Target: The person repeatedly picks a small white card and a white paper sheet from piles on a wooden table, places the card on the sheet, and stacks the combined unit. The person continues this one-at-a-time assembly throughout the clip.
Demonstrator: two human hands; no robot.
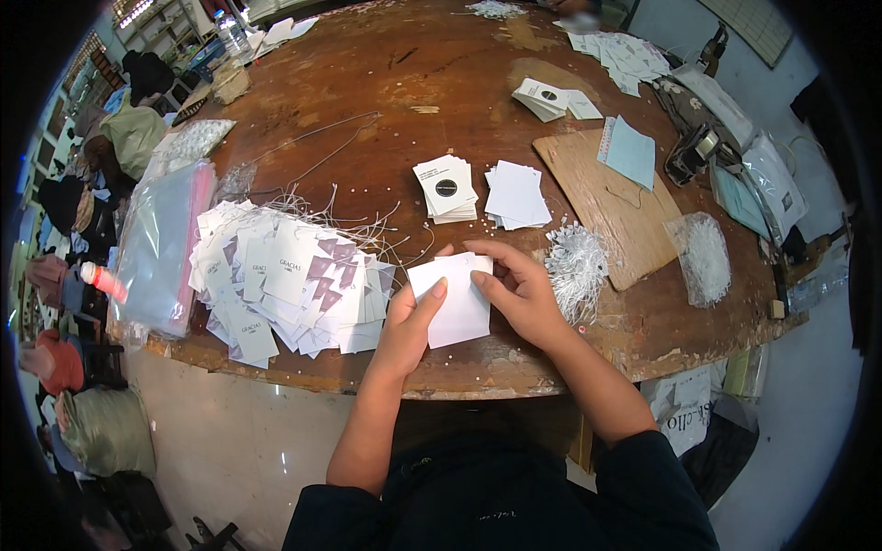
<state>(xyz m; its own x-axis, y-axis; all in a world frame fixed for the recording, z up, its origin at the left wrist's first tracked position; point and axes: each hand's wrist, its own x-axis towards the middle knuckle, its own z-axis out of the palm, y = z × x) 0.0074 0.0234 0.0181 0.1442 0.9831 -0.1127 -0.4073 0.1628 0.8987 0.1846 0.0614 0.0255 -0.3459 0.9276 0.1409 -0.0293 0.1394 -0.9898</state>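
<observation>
Between my two hands, just over the table's near edge, are white cards (459, 310) with a small hole near the top. My left hand (412, 317) pinches their left side, thumb on the front. My right hand (516, 289) grips the upper right corner, its thumb also on the face. Beyond them stand a stack of printed cards with a black circle (445, 184) and a stack of plain white cards (517, 195). Left of my left hand spreads a heap of strung tags (285, 275). A bundle of white strings (577, 266) lies right of my right hand.
A wooden board (597, 216) carries a light blue notepad (628, 151). Clear plastic bags (161, 248) lie at the left edge, and a bag of white strings (701, 257) at the right. More cards (620, 57) are spread at the far right. A water bottle (232, 35) stands far left.
</observation>
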